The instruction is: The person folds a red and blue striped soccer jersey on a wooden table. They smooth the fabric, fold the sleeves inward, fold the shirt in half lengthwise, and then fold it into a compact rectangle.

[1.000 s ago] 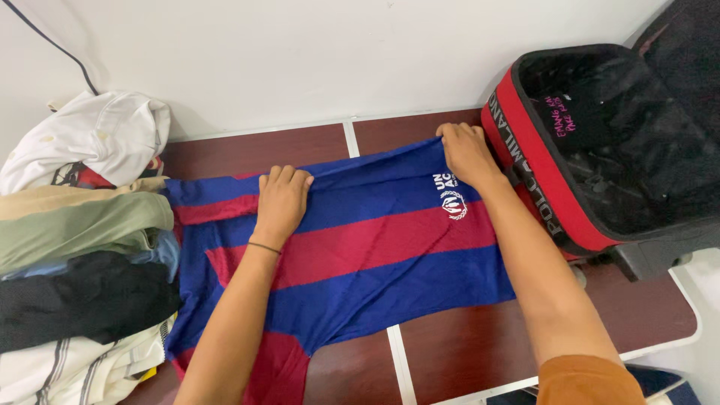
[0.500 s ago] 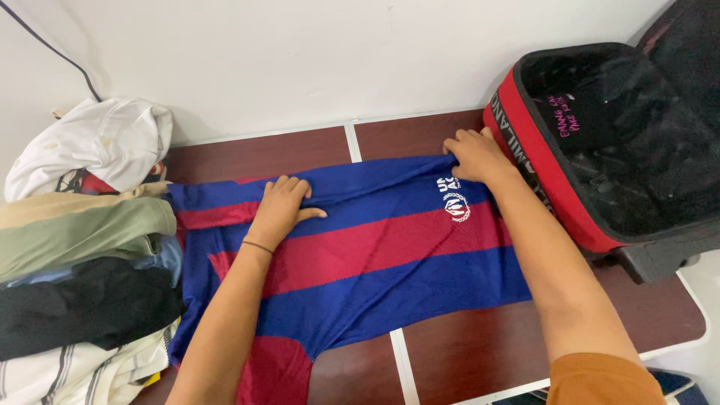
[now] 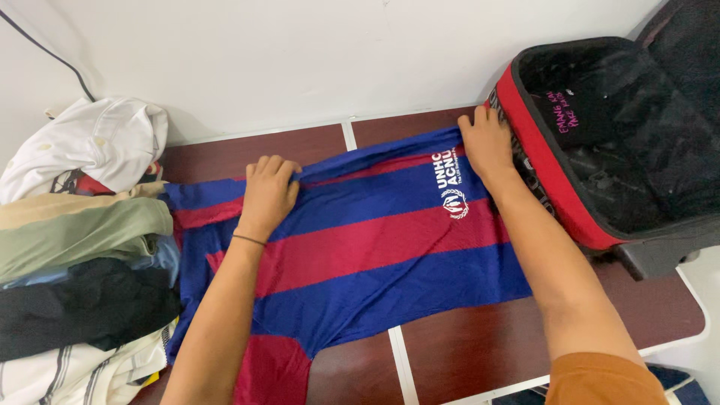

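Flat on the dark red floor [image 3: 465, 345] lies a blue-and-red striped jersey [image 3: 360, 255]; the left hand [image 3: 266, 193] and right hand [image 3: 486, 144], well apart, each pinch its far edge, the right beside an open red-and-black suitcase [image 3: 547, 180].

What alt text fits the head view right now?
Both hands, left hand and right hand, grip the far edge of a blue-and-red striped jersey spread on a dark red table. A clothes pile lies left; an open suitcase sits right.
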